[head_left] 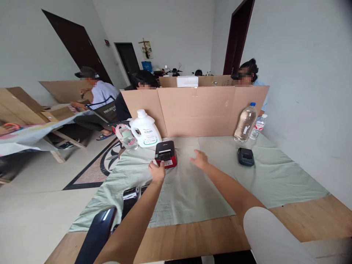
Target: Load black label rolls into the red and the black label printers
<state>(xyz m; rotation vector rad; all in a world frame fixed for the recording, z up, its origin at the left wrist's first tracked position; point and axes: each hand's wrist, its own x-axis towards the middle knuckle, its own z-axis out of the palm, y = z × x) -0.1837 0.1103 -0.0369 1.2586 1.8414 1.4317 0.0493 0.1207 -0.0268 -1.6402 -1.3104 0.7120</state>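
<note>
1. Label printer point(165, 154): small boxy unit, glossy red plastic shell with a black top face, rounded corners. It sits on the cloth near mid-desk. My left hand point(157, 171) lies at its 7 o'clock corner, fingers curled against the near edge, touching it; whether they truly clamp it I cannot tell.

2. My right hand point(200, 159): released, fingers spread and loose, hovering just above the cloth at the printer's 3 o'clock, apart from it and holding nothing.

3. Cloth point(192, 183): pale green fabric, matte, softly creased, covering most of the desk point(316, 216), whose bare near edge is smooth light wood.

4. White jug point(145, 129): opaque plastic, squat, rounded shoulders, screw cap, printed label; at the printer's 11 o'clock.

5. Clear tumbler point(127, 136): transparent, with a pink loop handle, just left of the jug.

6. Large water bottle point(245, 123): clear ribbed plastic, blue cap, at 2 o'clock; a smaller bottle point(259, 126) stands just beside it.

7. Black device point(245, 156): small, matte, rounded rectangle, well right of my right hand.

8. Cardboard screen point(195, 110): brown corrugated panels, upright along the far edge.
</note>
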